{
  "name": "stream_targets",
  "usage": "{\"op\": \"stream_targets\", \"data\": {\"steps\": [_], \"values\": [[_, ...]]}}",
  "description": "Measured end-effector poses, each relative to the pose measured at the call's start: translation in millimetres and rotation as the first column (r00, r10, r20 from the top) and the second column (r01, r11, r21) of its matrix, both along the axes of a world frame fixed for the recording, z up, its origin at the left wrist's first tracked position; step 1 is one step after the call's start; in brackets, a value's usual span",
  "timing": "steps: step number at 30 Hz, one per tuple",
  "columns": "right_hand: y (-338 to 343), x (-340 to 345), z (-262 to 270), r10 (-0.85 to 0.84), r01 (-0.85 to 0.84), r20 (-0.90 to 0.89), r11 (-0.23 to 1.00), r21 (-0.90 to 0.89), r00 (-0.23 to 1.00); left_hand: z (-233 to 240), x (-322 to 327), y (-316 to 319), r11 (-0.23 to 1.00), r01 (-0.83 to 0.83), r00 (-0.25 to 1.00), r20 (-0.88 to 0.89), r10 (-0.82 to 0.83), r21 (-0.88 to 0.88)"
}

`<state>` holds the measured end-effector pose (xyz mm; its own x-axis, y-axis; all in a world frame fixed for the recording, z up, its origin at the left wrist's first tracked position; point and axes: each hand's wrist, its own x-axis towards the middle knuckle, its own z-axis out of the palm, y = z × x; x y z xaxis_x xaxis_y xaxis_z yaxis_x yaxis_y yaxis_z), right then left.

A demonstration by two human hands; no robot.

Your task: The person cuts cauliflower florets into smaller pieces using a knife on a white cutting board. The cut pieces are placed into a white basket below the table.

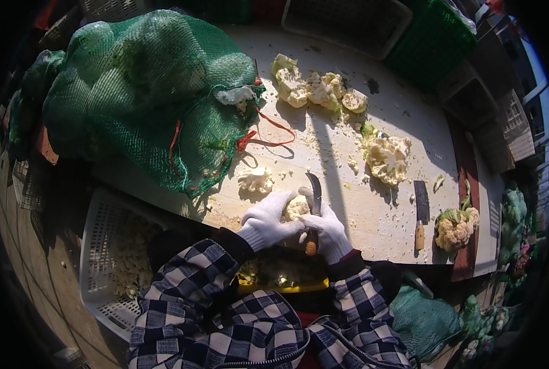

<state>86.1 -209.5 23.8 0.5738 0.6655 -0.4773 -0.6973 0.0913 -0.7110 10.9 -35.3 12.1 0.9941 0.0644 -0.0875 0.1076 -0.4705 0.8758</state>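
Note:
My left hand (266,220), in a white knit glove, grips a pale cauliflower piece (296,208) at the near edge of the table. Close against it, my right hand (326,226), gloved the same way, holds a curved knife (316,193) by its wooden handle. The dark blade points up and away from me, to the right of the piece. Part of the cauliflower is hidden by my fingers. Just beyond my left hand lies a loose cauliflower floret (255,179). Farther right, a large cut cauliflower head (388,159) rests on the table.
A green mesh sack (150,92) of vegetables covers the table's left. A cleaver (421,207) and a whole cauliflower (454,229) lie at right. Cut cauliflower chunks (293,87) sit toward the back. Below are a white plastic basket (94,258) holding florets and a yellow container (283,288).

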Motion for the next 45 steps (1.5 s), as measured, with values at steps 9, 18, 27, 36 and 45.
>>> {"op": "stream_targets", "data": {"steps": [9, 18, 27, 36, 45], "values": [[12, 5, 18, 0.110, -0.052, 0.156, 0.941, -0.335, 0.982, -16, -3, -3, 0.945, -0.051, 0.987, 0.158, -0.001, 0.324], [0, -6, 8, 0.382, 0.085, 0.458, 0.686, -0.723, 0.803, -21, 3, 8, 0.986, -0.163, 0.975, 0.159, 0.153, 0.046], [2, -25, 5, 0.721, 0.168, 0.483, 0.466, -0.869, 0.497, -23, 6, 9, 0.985, -0.149, 0.973, 0.191, 0.130, 0.088], [12, -24, 2, 0.828, 0.168, 0.325, 0.279, -0.946, 0.458, -27, 6, 8, 0.972, -0.138, 0.979, 0.177, 0.104, 0.191], [18, -20, 10, 0.893, 0.091, 0.146, 0.117, -0.989, 0.427, -42, 4, 8, 0.953, -0.147, 0.978, 0.182, 0.100, 0.266]]}}
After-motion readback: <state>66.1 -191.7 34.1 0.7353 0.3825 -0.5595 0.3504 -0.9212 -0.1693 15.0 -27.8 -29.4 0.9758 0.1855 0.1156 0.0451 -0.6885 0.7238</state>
